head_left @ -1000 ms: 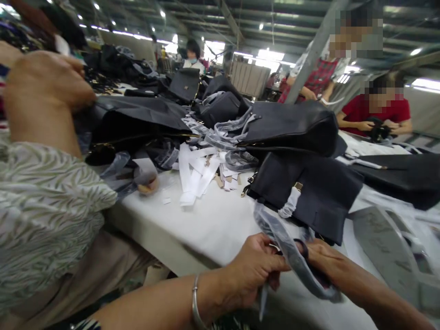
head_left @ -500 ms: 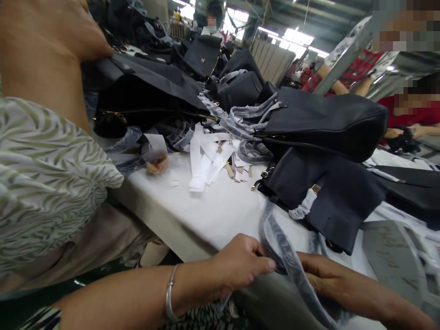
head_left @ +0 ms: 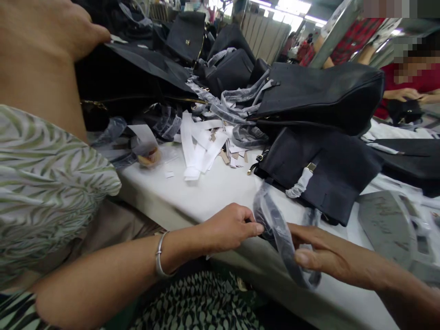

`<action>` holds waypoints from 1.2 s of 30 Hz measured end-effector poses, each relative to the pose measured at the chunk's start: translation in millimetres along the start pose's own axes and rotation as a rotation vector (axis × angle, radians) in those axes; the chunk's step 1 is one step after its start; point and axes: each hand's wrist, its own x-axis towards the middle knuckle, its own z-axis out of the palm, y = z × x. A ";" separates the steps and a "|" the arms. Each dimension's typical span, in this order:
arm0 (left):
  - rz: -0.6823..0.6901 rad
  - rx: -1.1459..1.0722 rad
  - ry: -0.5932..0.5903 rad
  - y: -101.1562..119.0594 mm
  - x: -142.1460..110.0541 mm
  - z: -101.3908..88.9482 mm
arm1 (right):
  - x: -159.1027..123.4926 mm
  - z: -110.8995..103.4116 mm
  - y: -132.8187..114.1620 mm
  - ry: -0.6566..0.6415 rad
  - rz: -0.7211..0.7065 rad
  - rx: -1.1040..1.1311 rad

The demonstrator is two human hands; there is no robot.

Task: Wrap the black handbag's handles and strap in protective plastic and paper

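A black handbag (head_left: 330, 176) lies flat on the white table (head_left: 213, 192), its handle (head_left: 280, 233) wrapped in clear plastic and hanging over the near edge. My left hand (head_left: 230, 227), a silver bangle on its wrist, pinches the top of that wrapped handle. My right hand (head_left: 325, 254) rests against the handle's lower loop with fingers loosely bent around it. A white foam wrap (head_left: 299, 185) covers a fitting on the bag.
A co-worker's arm in a leaf-print sleeve (head_left: 44, 178) fills the left, its hand (head_left: 58, 27) on another black bag (head_left: 137, 82). More black bags (head_left: 319, 96) pile behind. White paper strips (head_left: 197, 149) and a small cup (head_left: 148, 156) lie mid-table. Other people work at the far right.
The view has tilted down and closer. My hands have shifted along the wrapped handle; my right hand has loosened from a tight grasp to a looser hold.
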 end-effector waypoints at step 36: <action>0.672 1.315 0.272 40.0 100.5 -54.9 | -0.2 23.9 13.7 0.010 0.055 0.705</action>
